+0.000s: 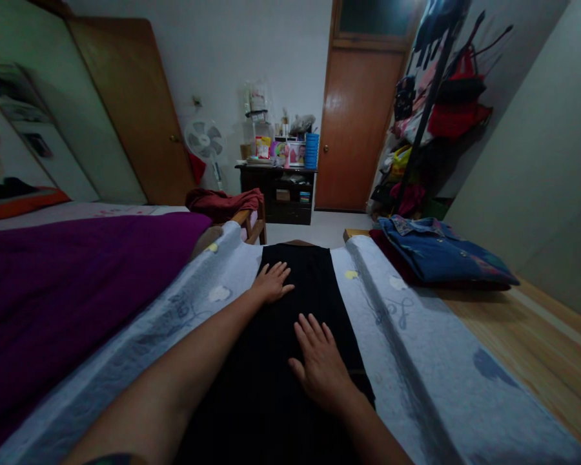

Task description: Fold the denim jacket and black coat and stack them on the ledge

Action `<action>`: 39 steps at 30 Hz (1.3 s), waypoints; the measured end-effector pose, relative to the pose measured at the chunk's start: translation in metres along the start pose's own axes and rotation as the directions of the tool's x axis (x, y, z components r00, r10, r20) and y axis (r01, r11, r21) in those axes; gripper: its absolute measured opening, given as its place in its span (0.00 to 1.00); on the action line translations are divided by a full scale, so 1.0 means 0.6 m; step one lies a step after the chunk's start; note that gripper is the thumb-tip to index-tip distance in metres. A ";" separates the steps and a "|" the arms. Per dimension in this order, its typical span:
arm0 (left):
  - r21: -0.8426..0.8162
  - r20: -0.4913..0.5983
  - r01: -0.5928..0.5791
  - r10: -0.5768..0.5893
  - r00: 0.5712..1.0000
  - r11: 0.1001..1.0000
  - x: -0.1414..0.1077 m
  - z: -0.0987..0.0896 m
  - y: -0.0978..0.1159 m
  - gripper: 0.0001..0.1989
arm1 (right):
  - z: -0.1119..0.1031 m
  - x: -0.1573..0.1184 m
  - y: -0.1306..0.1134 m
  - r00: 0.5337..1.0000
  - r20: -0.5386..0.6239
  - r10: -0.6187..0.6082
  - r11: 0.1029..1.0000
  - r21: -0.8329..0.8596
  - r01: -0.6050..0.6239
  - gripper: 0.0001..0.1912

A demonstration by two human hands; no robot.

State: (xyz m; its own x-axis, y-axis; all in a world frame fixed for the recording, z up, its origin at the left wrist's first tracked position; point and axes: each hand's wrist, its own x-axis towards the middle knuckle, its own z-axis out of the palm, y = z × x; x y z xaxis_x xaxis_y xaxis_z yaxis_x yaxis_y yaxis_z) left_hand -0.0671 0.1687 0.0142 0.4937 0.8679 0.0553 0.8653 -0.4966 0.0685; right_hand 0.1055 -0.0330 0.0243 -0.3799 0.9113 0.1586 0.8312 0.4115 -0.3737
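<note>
A black garment (300, 271), its exact kind not clear, lies spread lengthwise on a grey-and-white patterned bedsheet (392, 323). My left hand (272, 283) rests flat on its far left part, fingers spread. Nearer to me, my right hand (319, 361) lies on the garment's right half, palm down with the fingers stretched out. Neither hand grips anything. The garment's near end is dark and runs out of view between my forearms.
Folded denim clothing (440, 248) sits to the right, by a wooden board surface (523, 323). A purple blanket (87, 278) covers the left side. Beyond the bed are a dark cabinet (275, 194), a white fan (206, 142), a wooden door (353, 123) and hanging bags (458, 103).
</note>
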 end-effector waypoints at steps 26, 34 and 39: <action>-0.281 0.002 0.214 -0.223 0.975 0.935 0.054 0.029 -0.039 0.36 | 0.001 0.001 0.000 0.987 0.129 0.091 0.996 -0.028 -0.088 0.35; -0.164 -0.014 0.193 -0.198 0.980 0.967 -0.003 0.019 -0.003 0.31 | 0.003 -0.001 0.002 0.993 0.095 0.070 0.997 -0.017 -0.069 0.34; -0.238 -0.010 0.166 -0.174 0.985 0.957 -0.015 -0.003 -0.006 0.30 | 0.002 -0.003 0.003 0.995 0.079 0.064 0.998 -0.016 -0.063 0.34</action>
State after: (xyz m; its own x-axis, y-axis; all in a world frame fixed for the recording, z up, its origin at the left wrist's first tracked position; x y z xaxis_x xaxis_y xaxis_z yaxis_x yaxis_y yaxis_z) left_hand -0.0749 0.1629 0.0154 0.3350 0.9407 0.0524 0.8895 -0.3341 0.3118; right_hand 0.1069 -0.0339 0.0223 -0.3571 0.9320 0.0613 0.8597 0.3536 -0.3685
